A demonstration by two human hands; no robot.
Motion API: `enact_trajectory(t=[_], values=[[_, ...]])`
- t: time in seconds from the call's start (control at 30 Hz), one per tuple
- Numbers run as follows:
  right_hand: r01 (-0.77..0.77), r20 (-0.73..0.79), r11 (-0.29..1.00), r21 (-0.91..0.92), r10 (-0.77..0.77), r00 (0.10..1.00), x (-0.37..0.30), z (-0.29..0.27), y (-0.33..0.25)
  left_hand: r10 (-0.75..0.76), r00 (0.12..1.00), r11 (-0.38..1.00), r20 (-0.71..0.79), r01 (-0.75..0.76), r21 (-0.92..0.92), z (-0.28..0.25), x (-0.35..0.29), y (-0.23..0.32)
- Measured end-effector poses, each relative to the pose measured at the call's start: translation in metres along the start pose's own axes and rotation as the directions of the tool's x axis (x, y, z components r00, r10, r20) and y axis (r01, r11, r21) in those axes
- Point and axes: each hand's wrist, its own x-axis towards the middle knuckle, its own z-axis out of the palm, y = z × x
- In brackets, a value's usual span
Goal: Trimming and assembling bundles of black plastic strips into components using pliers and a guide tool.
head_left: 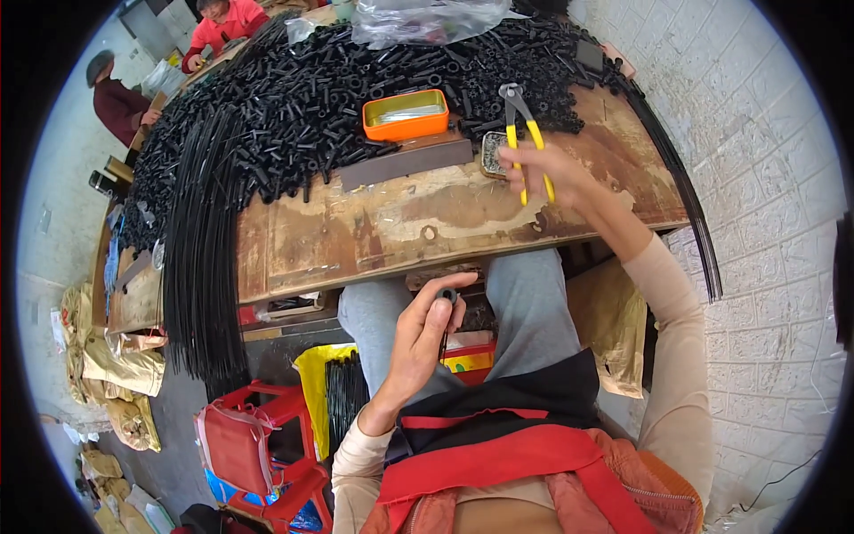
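Observation:
My left hand is above my lap, its fingers closed round a short black tube with one round end showing by the thumb. A thin dark strand hangs below these fingers. Over the table's right side, my right hand has its fingers closed about the yellow handles of end-cutting pliers. Their metal jaws point away from me, and the handle ends stick out below the hand. Partly covered by that hand is a small tin of tiny metal pieces.
Black tubes form a wide heap across the wooden table. An orange tin holding thin metal pins stands behind a dark flat bar. Long black rods overhang the left edge. A red stool is lower left; two people work beyond.

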Motion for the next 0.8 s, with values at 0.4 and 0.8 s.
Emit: enact_trajectory(t=[0.4,0.8], values=[[0.234,0.141,0.969,0.079,-0.243,0.960,-0.125,0.129,0.046,0.109,0.981,0.987,-0.159,-0.125,-0.099,0.005,-0.026,0.015],[0.561,0.093,0.740,-0.370,-0.571,0.815,-0.165,0.153,0.056,0.103,0.995,0.990,0.008,-0.101,-0.101,0.006,-0.041,0.016]])
